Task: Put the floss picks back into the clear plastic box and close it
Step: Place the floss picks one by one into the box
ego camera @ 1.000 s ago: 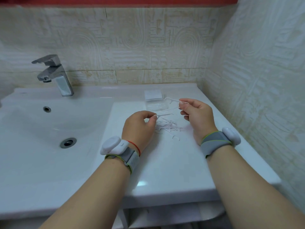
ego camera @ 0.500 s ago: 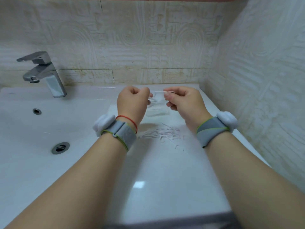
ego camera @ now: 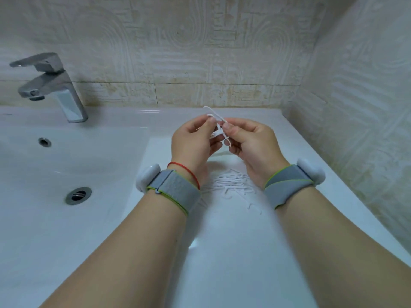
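Nearest the lower edge: two bare forearms, each with a grey fabric wristband point(ego camera: 178, 187) carrying a white plastic pod. A thin red cord point(ego camera: 184, 172) sat on the left wrist.

Between the wrists, frame centre: loose floss picks point(ego camera: 231, 187) in a tangled heap on the glossy white worktop point(ego camera: 222, 263). They were thin, white and hook-ended.

Above the heap: the left hand point(ego camera: 195, 143) and right hand point(ego camera: 251, 143) were raised together. Each grip was closed to a thumb-and-fingertip pinch on the held picks point(ego camera: 219, 121), with one stem poking up past the fingers. The count could not be told.

Clear plastic box: not plainly visible, probably hidden behind the hands.

Judgement: the step was gathering and aligning picks before boxing, with most of the task undone. To do it well, the stems should be squared parallel with the heads at one end, so that they slide into the box flat. The pinch should be light, since the plastic is slender and springy. Small bunches would snag less than the whole heap.

Left of the frame: a smooth white basin point(ego camera: 66, 165) with a metal drain point(ego camera: 78, 195).

Upper left: a brushed-metal tap point(ego camera: 51, 85), angular in shape.

Farthest: a cream wall point(ego camera: 200, 52), embossed with curved and straight ridges and stained at the joints.
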Tool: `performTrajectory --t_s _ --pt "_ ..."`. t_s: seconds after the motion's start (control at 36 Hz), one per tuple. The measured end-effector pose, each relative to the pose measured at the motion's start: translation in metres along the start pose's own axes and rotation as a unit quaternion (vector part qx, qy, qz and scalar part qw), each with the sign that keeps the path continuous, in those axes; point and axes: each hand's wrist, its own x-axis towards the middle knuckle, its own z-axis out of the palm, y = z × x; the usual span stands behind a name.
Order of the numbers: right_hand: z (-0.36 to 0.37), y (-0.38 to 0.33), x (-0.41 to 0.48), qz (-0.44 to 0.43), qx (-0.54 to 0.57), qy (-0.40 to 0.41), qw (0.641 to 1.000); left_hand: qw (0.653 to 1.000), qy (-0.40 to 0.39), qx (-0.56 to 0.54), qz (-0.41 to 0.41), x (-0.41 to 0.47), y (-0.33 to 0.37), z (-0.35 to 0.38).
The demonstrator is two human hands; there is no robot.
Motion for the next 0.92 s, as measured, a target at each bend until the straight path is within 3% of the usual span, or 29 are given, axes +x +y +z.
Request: performTrajectory --t_s 0.22,0.39,0.56,0.75,0.92 --pt "0.002 0.004 -0.001 -0.024 -0.045 -0.025 0.998 1.0 0.017 -0.014 0.002 0.002 0.001 -0.003" --pt "-0.006 -0.002 0.0 -0.049 -0.087 -0.022 0.995 0.993 0.091 0.043 0.067 0.01 0.005 -0.009" --pt "-0.007 -0.007 0.001 -0.113 -0.15 -0.03 0.982 0.992 0.052 0.099 0.066 0.006 0.0 0.0" --pt "-0.006 -0.005 -0.003 -0.088 -0.194 -0.07 0.974 1.0 0.011 0.009 0.019 0.004 0.007 -0.003" --pt "-0.011 -0.01 -0.002 -0.097 -0.177 -0.053 0.978 0.997 0.072 -0.004 0.029 0.006 0.008 -0.008"
